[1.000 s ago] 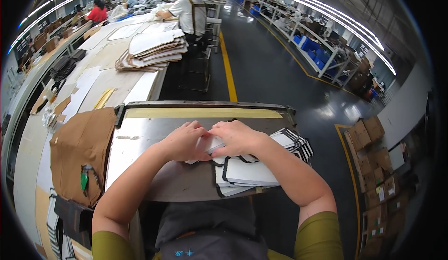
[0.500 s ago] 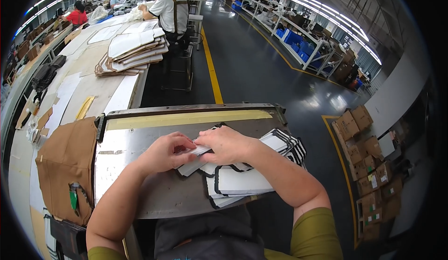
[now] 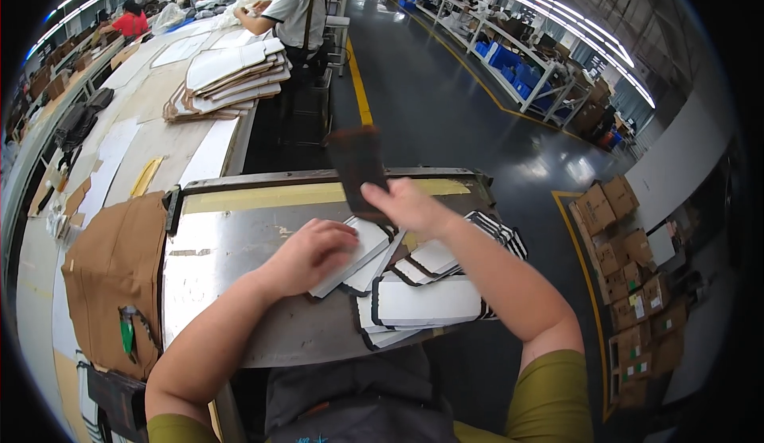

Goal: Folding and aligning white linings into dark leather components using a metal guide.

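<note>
A dark, flat rectangular panel [image 3: 356,169] with a reddish-brown far edge is raised over the back of the metal-topped table, blurred by motion. My right hand [image 3: 407,207] is closed on its near end, with the thumb along it. My left hand [image 3: 317,254] hovers over or lightly touches a white black-edged panel [image 3: 368,244], its fingers loosely bent and partly blurred, seemingly gripping nothing. More white panels with black borders overlap beneath my right forearm, and another white pile [image 3: 426,300] lies at the table's near right.
A brown fabric piece [image 3: 111,276] drapes beside the metal table [image 3: 215,268] on the left. Stacked white boards [image 3: 231,69] stand on the long worktable, where a person [image 3: 298,17] works. Cardboard boxes [image 3: 629,268] sit on the floor at right.
My right hand has left the white panels and risen away from me, now gripping the dark panel. My left hand has stayed near the white panel, its fingers shifting.
</note>
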Demonstrator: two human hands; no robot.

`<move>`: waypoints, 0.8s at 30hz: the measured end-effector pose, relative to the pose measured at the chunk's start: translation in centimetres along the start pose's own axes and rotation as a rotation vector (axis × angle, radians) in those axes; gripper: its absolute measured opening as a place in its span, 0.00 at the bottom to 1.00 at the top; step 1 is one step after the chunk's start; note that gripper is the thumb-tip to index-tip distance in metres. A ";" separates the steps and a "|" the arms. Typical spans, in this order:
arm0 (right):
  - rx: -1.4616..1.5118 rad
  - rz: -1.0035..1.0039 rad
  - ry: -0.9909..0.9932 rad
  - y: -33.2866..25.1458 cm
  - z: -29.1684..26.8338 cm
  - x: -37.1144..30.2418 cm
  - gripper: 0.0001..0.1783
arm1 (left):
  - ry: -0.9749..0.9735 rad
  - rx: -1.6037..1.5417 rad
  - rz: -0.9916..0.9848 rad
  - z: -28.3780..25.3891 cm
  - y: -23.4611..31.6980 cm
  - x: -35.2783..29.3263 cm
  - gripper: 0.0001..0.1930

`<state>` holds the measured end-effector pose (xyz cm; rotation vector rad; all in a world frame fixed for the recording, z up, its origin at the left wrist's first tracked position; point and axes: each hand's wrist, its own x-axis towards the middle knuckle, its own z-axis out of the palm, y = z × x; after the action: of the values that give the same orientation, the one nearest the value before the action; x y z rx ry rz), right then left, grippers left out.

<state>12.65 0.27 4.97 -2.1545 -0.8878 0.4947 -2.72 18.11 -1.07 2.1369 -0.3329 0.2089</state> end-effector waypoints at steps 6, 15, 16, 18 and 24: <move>0.388 -0.118 0.555 0.2 -6.3 5.0 0.24 | -0.110 0.147 0.147 1.6 1.8 0.2 0.12; 0.161 -0.283 -0.149 1.8 7.8 5.7 0.19 | 0.163 0.651 -0.408 -4.8 -1.1 0.7 0.21; 0.163 -0.292 -0.157 1.7 7.9 5.7 0.19 | 0.200 0.679 -0.178 -4.6 -2.0 0.3 0.26; -0.241 -0.603 -0.192 1.9 6.9 5.5 0.23 | 0.194 0.709 -0.146 -3.8 -3.0 0.2 0.28; -0.570 -0.744 -0.115 1.8 5.5 4.3 0.31 | 0.197 0.722 -0.106 -2.5 -4.0 -0.2 0.26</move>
<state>13.23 5.22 -0.29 -2.0554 -1.9626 -0.0270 -1.69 22.36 -2.90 2.8024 -0.0172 0.5376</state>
